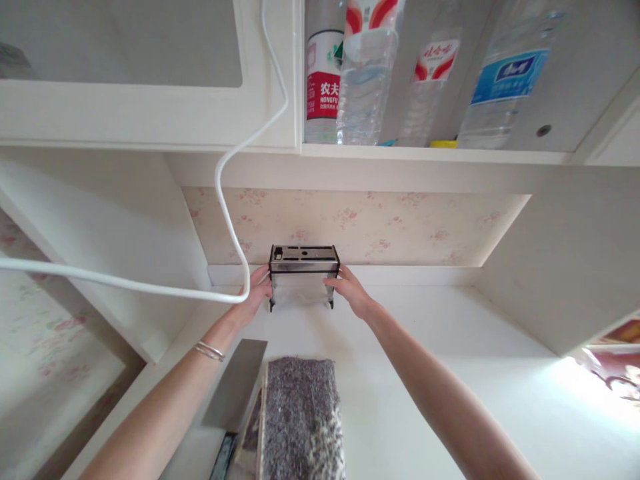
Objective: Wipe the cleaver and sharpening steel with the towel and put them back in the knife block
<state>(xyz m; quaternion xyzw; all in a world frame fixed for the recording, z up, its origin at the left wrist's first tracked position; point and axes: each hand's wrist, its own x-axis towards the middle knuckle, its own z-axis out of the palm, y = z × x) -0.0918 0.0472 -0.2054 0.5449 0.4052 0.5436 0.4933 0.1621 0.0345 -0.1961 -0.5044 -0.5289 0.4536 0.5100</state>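
Note:
A small metal knife rack (303,275) with a slotted black top and a clear front stands on the white counter (425,347) against the floral back wall. My left hand (256,291) grips its left side and my right hand (347,288) grips its right side, fingers pressed on the panel. A thin bracelet circles my left wrist. Nearer me, a wide cleaver blade (234,383) lies beside a grey speckled mat (303,417).
A white cable (226,200) hangs from above and loops across the left, in front of my left hand. Several water bottles (367,73) stand on the shelf overhead. White cabinet walls close in left and right. A bright patch glares at the right edge.

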